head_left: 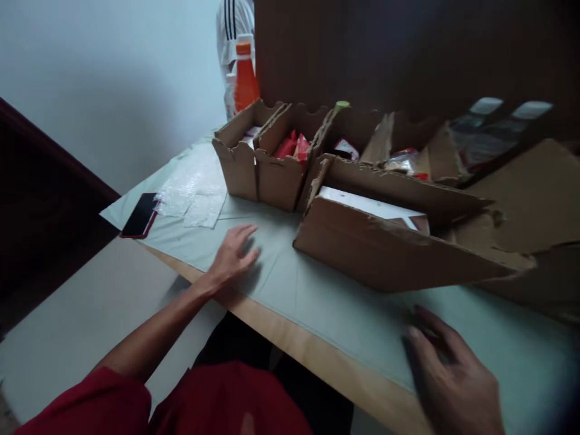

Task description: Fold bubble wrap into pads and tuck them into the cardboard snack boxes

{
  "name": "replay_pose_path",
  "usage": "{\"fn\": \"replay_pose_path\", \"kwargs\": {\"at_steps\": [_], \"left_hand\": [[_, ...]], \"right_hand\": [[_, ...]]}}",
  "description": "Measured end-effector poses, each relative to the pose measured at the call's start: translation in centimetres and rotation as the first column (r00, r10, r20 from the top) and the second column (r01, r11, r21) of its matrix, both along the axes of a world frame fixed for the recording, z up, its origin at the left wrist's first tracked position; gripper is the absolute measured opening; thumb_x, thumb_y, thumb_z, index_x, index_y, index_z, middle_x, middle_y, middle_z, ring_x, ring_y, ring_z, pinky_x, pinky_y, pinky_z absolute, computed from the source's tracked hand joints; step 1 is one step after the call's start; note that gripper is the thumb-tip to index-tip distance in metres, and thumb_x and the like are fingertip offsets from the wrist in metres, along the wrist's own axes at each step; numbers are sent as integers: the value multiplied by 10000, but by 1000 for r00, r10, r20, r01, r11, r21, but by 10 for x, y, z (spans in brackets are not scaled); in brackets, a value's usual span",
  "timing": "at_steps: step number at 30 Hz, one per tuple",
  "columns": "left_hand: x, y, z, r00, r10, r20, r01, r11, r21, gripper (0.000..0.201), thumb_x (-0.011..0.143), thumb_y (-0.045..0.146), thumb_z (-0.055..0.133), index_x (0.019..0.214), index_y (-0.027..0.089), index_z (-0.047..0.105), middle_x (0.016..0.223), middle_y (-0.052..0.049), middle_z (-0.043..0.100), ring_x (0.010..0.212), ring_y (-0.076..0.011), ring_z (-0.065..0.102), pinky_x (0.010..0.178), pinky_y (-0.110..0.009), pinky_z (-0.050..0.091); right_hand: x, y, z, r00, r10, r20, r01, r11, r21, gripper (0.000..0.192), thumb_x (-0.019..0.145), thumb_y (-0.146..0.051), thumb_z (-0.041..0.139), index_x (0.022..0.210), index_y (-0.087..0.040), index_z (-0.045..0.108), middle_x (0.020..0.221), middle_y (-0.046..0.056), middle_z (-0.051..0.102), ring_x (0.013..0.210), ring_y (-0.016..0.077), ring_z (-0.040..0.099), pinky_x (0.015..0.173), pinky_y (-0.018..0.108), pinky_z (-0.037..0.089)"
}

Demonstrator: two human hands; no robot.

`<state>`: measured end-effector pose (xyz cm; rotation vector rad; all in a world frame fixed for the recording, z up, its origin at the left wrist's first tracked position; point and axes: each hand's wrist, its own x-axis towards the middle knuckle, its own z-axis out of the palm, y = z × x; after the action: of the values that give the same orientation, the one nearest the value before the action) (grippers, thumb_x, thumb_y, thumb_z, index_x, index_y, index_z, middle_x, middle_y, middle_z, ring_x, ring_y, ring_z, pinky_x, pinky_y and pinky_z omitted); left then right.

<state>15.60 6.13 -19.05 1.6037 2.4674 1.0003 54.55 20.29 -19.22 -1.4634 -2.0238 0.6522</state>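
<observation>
My left hand (234,256) rests near the table's front edge, fingers apart, with nothing in it. To its right is a long cardboard box (362,241) with a white box (371,205) lying inside. My right hand (453,368) is over the table at the lower right, thumb and fingers apart and slightly blurred, and nothing shows in its grasp. It is nearer to me than the long cardboard box and apart from it. Behind stand several open cardboard bins (235,169), with red packets (290,148) in one of them.
Bubble wrap (194,187) and a phone (139,216) lie at the table's left. An orange bottle (245,78) stands behind the bins. Clear bottles with white caps (487,106) are at the back right. Beyond the table, part of a person in a white striped sleeve (230,27) shows.
</observation>
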Motion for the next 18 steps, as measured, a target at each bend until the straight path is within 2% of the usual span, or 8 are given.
{"fn": "replay_pose_path", "kwargs": {"at_steps": [2,4,7,9,11,14,16,18], "left_hand": [[-33,-26,-1,980,165,-112,-171,984,-45,449,866,275,629,1307,190,638,1385,-147,620,1305,-319,550,1129,-498,447],[-66,-39,1,951,269,-155,-281,958,-64,433,847,281,631,1261,158,659,1361,-186,614,1302,-374,523,1118,-560,418],[-100,-37,5,927,313,-206,-339,935,-107,294,837,250,602,1095,173,719,1192,-177,686,1192,-387,572,1044,-571,433],[-110,-31,11,928,295,-227,-328,936,-124,196,832,196,565,933,178,733,1029,-163,718,1097,-373,612,1012,-565,434],[-108,-29,19,934,259,-246,-294,949,-117,165,822,163,553,841,184,716,967,-154,727,1077,-367,621,1025,-572,415],[-83,-40,30,948,176,-264,-205,975,-86,119,835,190,575,837,203,693,1069,-129,744,1117,-335,624,1055,-534,417],[-54,-52,32,965,89,-247,-107,992,-61,95,850,203,583,849,211,677,1149,-104,746,1113,-291,643,1031,-469,458],[-20,-64,30,985,-30,-172,30,1000,0,91,868,186,573,856,212,660,1159,-88,754,1069,-253,672,971,-413,504]], "right_hand": [[7,-16,-5,1000,-18,12,18,1000,6,518,883,-618,567,1187,-230,725,1280,132,719,1119,337,702,558,336,545],[9,-24,-11,1000,7,2,-7,999,40,473,895,-601,554,1117,-226,738,1329,124,694,1156,336,684,513,323,523],[8,-27,-19,999,48,11,-49,990,131,432,922,-570,543,1060,-214,743,1283,120,710,1149,336,678,533,334,516],[7,-26,-23,999,43,15,-45,982,186,423,939,-553,536,1045,-198,741,1261,132,713,1142,341,676,572,350,526],[5,-29,-23,999,50,4,-50,969,242,393,958,-520,538,1027,-188,737,1226,144,722,1113,333,683,582,347,528],[-10,-41,-12,986,167,-2,-157,928,338,286,988,-419,546,1040,-199,722,1159,128,739,1044,285,703,603,326,542],[-31,-53,-2,941,337,20,-318,864,391,222,1004,-341,547,1099,-213,702,1142,107,743,1020,251,712,714,338,583],[-59,-64,8,854,518,51,-489,766,417,226,1008,-273,552,1195,-220,666,1159,95,740,1046,230,711,863,360,596]]}}
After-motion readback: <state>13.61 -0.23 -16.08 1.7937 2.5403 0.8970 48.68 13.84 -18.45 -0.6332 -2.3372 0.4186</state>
